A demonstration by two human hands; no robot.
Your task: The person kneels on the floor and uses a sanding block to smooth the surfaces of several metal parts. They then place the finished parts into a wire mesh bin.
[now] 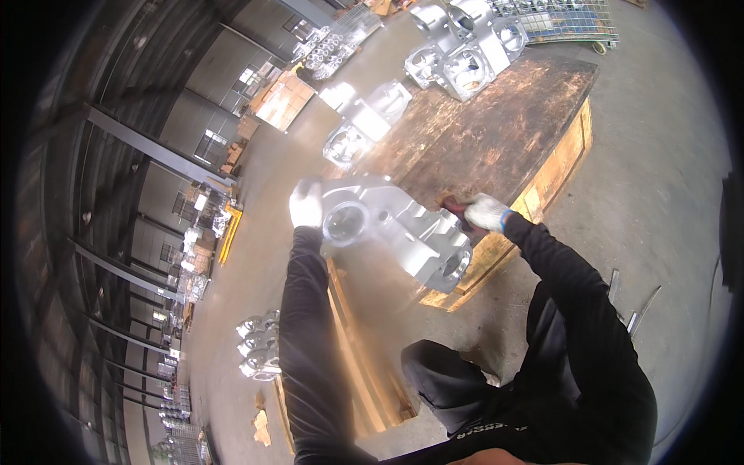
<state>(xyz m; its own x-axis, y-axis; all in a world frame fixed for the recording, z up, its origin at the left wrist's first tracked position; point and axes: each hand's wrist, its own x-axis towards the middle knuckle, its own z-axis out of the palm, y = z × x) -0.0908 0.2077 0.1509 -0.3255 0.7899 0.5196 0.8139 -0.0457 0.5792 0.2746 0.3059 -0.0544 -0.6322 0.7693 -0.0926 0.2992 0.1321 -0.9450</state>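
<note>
A large silver-grey metal casting (395, 232) with round openings sits at the near end of a wooden crate top, in front of me. My left hand (306, 203), in a white glove, is closed on the casting's left end; glare washes out its fingers. At the casting's right side my right hand (487, 213), also gloved in white, is wrapped round a dark red hand-held tool (454, 204). The tool's working end points at the casting, and its exact kind is hard to make out.
The worn wooden crate (511, 124) carries more castings (465, 58) at its far end and a bright casting (364, 124) on its left. Long wooden planks (372, 364) lie near my left arm, with smaller castings (260, 345) beyond. A wire cage (570, 22) stands far right.
</note>
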